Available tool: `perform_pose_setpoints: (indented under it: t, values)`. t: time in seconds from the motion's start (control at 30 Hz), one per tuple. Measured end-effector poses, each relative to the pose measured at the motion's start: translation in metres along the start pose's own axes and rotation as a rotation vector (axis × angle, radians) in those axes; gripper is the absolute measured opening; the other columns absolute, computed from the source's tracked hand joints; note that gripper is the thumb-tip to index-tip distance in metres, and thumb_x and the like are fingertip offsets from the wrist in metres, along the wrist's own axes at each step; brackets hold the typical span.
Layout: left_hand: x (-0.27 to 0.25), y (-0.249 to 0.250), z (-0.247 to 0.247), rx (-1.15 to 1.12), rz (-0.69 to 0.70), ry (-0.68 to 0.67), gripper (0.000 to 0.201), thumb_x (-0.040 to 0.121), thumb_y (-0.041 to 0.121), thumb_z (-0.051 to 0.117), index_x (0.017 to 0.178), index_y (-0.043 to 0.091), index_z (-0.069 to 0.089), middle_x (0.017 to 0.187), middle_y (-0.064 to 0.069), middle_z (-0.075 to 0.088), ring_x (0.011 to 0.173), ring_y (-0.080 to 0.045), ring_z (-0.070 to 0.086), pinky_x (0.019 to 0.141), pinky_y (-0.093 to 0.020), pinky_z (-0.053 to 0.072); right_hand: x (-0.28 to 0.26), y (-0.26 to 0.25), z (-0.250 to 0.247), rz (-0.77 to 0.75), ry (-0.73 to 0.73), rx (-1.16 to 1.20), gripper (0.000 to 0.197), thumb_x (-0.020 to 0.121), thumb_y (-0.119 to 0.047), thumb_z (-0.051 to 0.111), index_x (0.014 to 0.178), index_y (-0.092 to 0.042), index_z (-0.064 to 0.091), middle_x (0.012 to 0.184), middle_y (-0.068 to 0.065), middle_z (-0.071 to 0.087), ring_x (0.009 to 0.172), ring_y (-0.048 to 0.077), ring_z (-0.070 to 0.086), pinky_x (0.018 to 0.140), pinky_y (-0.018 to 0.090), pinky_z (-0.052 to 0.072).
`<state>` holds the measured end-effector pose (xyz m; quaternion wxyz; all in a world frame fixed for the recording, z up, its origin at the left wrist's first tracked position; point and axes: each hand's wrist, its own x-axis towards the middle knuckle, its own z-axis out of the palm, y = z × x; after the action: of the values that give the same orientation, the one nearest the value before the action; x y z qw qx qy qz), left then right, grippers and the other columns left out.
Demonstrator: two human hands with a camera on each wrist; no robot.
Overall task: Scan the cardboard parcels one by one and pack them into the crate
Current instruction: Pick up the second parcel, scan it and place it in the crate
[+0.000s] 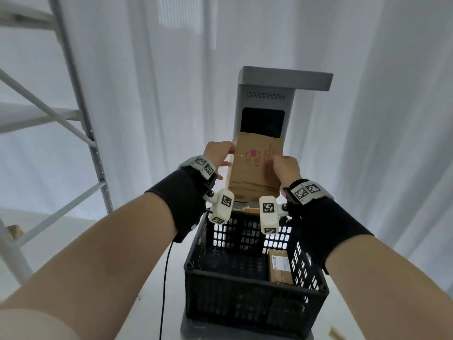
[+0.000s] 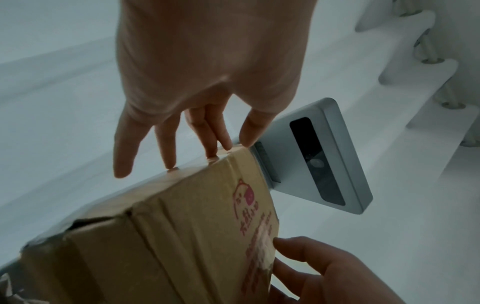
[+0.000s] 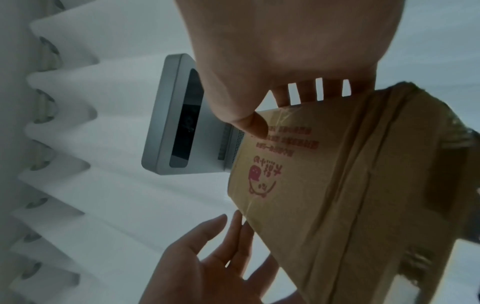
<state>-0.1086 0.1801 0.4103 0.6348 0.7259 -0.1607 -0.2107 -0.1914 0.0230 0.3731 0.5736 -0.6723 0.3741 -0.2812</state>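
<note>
Hands (image 1: 252, 163) hold parcel (image 1: 256, 168) before scanner (image 1: 263, 104), above crate (image 1: 255, 298).

1. Head view looks forward and down over both forearms at the scanner (image 1: 263, 111) and crate (image 1: 255, 288).
2. Each wrist view looks along its hand, close up.
3. All three share the parcel (image 1: 255, 168) and scanner.

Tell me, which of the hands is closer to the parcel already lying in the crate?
Right. The right hand is above the crate's right side, where that packed parcel lies; the left hand is across, up left.
</note>
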Motion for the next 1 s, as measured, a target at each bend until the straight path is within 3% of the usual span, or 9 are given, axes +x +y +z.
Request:
perform_pose_setpoints:
  t: [0.07,0.17,0.37,0.47,0.57,0.63,0.73,0.83,1.0]
  values:
    - [-0.01,0.004,0.014,-0.019,0.035,-0.003,0.012,0.093,0.009,0.057,0.086,0.015,0.066,0.105,0.001,0.066,0.072,-0.014,0.061,0.079,-0.05,0.045,-0.011,-0.004,-0.017,-0.003,0.031,0.025,0.046,0.077,-0.035,0.05,0.117,-0.013,0.056,0.117,0.006,0.051,0.098,0.027,0.054,0.083,0.036,0.045]
    - [-0.021,0.005,0.027,-0.039,0.042,-0.005,0.022,0.094,0.007,0.055,0.109,0.019,0.067,0.088,0.005,0.069,0.069,-0.014,0.062,0.086,-0.05,0.045,-0.02,-0.006,-0.036,-0.036,0.082,0.058,0.049,0.089,-0.03,0.053,0.133,-0.011,0.048,0.127,0.004,0.051,0.105,0.025,0.052,0.092,0.035,0.045]
    - [-0.035,0.012,0.028,-0.084,0.079,-0.061,0.024,0.093,0.013,0.061,0.116,0.018,0.067,0.095,0.001,0.068,0.08,-0.014,0.066,0.093,-0.046,0.047,-0.034,-0.029,-0.055,-0.119,0.142,0.113,0.044,0.086,-0.023,0.051,0.129,-0.014,0.051,0.133,0.008,0.055,0.104,0.024,0.053,0.088,0.034,0.046]
    - [-0.039,0.019,0.021,-0.085,0.117,-0.076,0.022,0.093,0.025,0.066,0.113,0.019,0.069,0.092,0.004,0.068,0.081,-0.012,0.066,0.09,-0.041,0.051,-0.044,-0.042,-0.057,-0.117,0.136,0.147,0.044,0.082,-0.025,0.051,0.124,-0.015,0.054,0.128,0.006,0.057,0.105,0.024,0.057,0.077,0.03,0.044]
    - [-0.041,0.026,0.009,-0.086,0.144,-0.094,0.02,0.088,0.033,0.072,0.105,0.022,0.07,0.092,0.004,0.067,0.087,-0.013,0.064,0.086,-0.039,0.053,-0.049,-0.051,-0.054,-0.135,0.138,0.191,0.03,0.088,-0.027,0.056,0.115,-0.013,0.057,0.118,0.003,0.059,0.092,0.02,0.056,0.067,0.027,0.042]
    - [-0.042,0.029,0.001,-0.078,0.145,-0.1,0.028,0.086,0.038,0.076,0.109,0.022,0.069,0.095,0.004,0.064,0.091,-0.013,0.063,0.083,-0.038,0.054,-0.051,-0.055,-0.051,-0.154,0.147,0.219,0.034,0.088,-0.029,0.06,0.117,-0.011,0.06,0.118,0.005,0.064,0.097,0.023,0.061,0.07,0.027,0.043]
    - [-0.044,0.034,-0.013,-0.03,0.13,-0.117,0.029,0.081,0.045,0.078,0.1,0.024,0.071,0.095,0.005,0.064,0.091,-0.013,0.063,0.089,-0.039,0.053,-0.056,-0.058,-0.047,-0.179,0.156,0.27,0.037,0.088,-0.03,0.063,0.12,-0.01,0.059,0.118,0.006,0.067,0.098,0.022,0.064,0.069,0.025,0.044]
    - [-0.046,0.037,-0.021,0.035,0.096,-0.199,0.056,0.075,0.057,0.078,0.117,0.02,0.071,0.101,0.006,0.067,0.094,-0.013,0.062,0.092,-0.042,0.052,-0.06,-0.058,-0.047,-0.183,0.153,0.293,0.042,0.091,-0.03,0.061,0.126,-0.009,0.051,0.113,0.003,0.059,0.086,0.013,0.055,0.07,0.023,0.042]
    - [-0.053,0.039,-0.026,0.003,0.083,-0.314,0.059,0.077,0.053,0.078,0.125,0.022,0.064,0.121,0.0,0.061,0.107,-0.023,0.064,0.076,-0.046,0.06,-0.067,-0.058,-0.047,-0.175,0.171,0.289,0.047,0.092,-0.034,0.061,0.13,-0.01,0.049,0.12,0.006,0.059,0.101,0.02,0.054,0.088,0.032,0.043]
